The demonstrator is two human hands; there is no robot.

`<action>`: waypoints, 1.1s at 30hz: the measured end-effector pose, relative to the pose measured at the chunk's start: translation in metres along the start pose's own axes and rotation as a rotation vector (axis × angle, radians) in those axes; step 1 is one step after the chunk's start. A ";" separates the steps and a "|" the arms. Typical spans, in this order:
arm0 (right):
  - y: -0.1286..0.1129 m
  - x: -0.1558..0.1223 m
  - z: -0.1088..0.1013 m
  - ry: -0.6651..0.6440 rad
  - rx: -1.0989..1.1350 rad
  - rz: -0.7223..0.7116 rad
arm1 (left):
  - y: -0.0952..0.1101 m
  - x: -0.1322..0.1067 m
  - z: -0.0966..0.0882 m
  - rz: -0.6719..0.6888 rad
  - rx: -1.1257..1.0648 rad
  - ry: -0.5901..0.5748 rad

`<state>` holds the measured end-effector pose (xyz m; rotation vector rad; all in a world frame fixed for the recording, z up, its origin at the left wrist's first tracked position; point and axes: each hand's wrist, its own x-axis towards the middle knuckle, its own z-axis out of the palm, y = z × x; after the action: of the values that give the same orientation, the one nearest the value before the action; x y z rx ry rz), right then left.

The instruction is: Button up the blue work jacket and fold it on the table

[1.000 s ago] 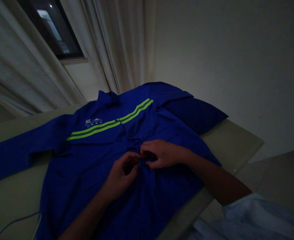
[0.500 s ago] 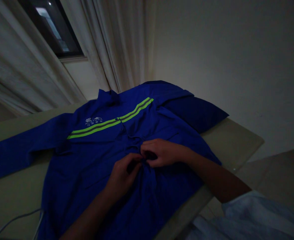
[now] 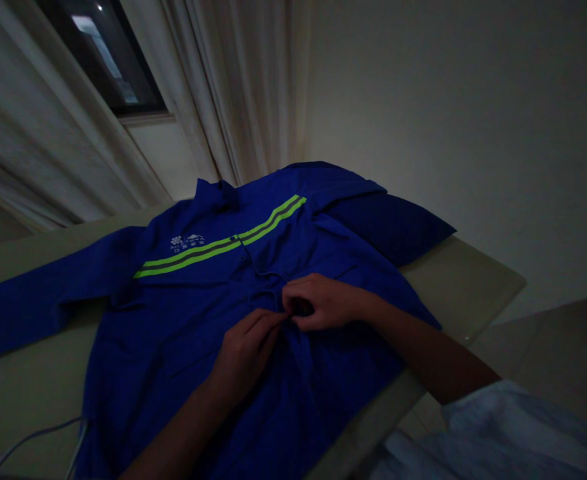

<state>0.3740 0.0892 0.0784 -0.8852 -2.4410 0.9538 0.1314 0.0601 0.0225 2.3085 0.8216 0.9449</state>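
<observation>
A blue work jacket (image 3: 138,347) with a yellow-green and grey stripe (image 3: 268,227) and a white logo (image 3: 187,243) lies front side up, collar away from me. My left hand (image 3: 246,350) pinches the jacket's front opening below the stripe. Facing it, my right hand (image 3: 320,301) also pinches the fabric there, its thumb and forefinger curled together. The fingertips of both hands meet at the front edge. Whatever sits between them, perhaps a button, is hidden. Above the hands, the placket gapes a little beneath a fastened-looking button (image 3: 232,238).
The jacket rests on a pale table (image 3: 478,280), whose right corner and front edge show. A white cable (image 3: 33,435) runs at the lower left. Behind stand light curtains (image 3: 253,80), a dark window (image 3: 108,53) and a plain wall (image 3: 448,120).
The fingers of my left hand have straightened and drawn closer together at the front edge. My right hand has shifted up very slightly. The jacket lies almost unchanged.
</observation>
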 end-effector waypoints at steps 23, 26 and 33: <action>0.003 0.001 0.002 -0.040 -0.016 0.009 | 0.007 0.008 0.002 -0.483 -0.549 0.071; 0.002 0.000 0.002 -0.034 -0.041 0.014 | 0.004 0.009 0.002 -0.493 -0.573 0.058; 0.000 -0.001 -0.001 -0.025 -0.034 0.015 | 0.006 0.005 0.000 -0.427 -0.523 -0.052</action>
<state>0.3752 0.0894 0.0790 -0.9097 -2.4817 0.9366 0.1361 0.0600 0.0288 1.6221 0.8740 0.7862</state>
